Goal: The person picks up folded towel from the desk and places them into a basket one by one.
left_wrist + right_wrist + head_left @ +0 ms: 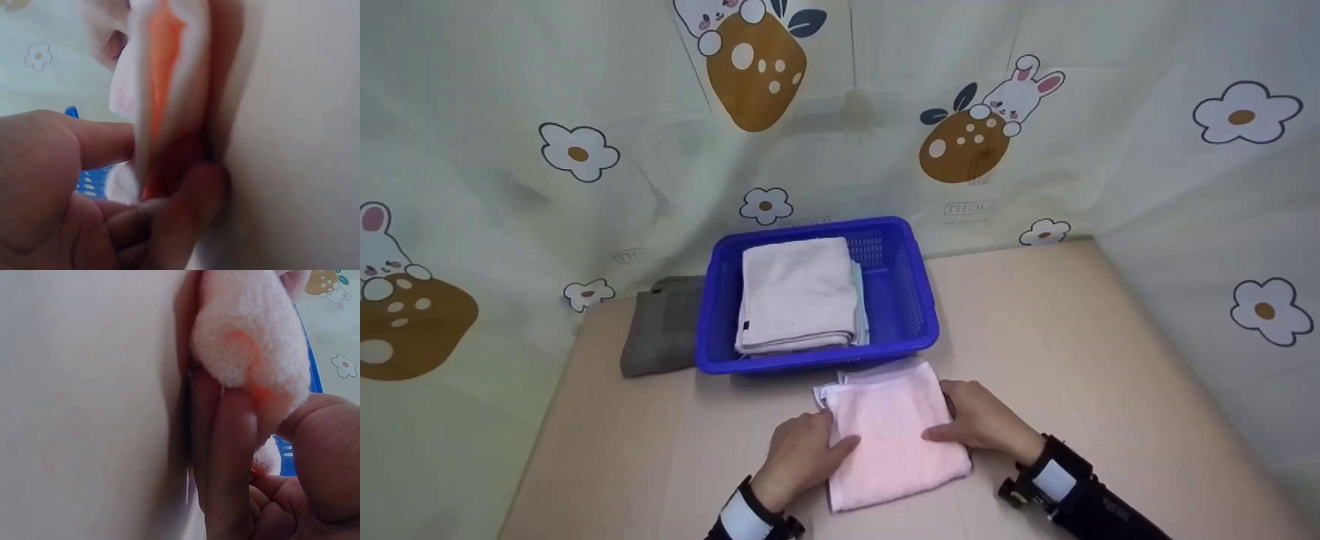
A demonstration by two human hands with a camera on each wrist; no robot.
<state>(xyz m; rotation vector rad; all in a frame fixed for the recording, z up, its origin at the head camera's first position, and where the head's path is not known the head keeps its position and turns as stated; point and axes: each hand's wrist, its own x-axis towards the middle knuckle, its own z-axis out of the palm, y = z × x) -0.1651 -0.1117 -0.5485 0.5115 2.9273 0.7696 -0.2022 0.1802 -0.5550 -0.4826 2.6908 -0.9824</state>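
A folded pink towel (pixel 896 442) lies on the table just in front of the blue basket, with a paler layer showing at its far edge. My left hand (pixel 804 452) grips its left side, thumb on top and fingers underneath, as the left wrist view shows on the towel's layered edge (pixel 194 73). On the opposite side my right hand (pixel 986 421) pinches the towel between thumb and fingers. In the right wrist view the fluffy folded edge (pixel 253 337) sits between the thumb and the fingers (pixel 233 444) below it.
The blue plastic basket (pixel 926 315) holds a stack of folded whitish towels (pixel 799 292) with a light blue one beneath. Left of it lies a folded grey towel (pixel 664 326), touching or close to the basket wall. A patterned curtain (pixel 870 157) hangs behind the table (pixel 1057 337).
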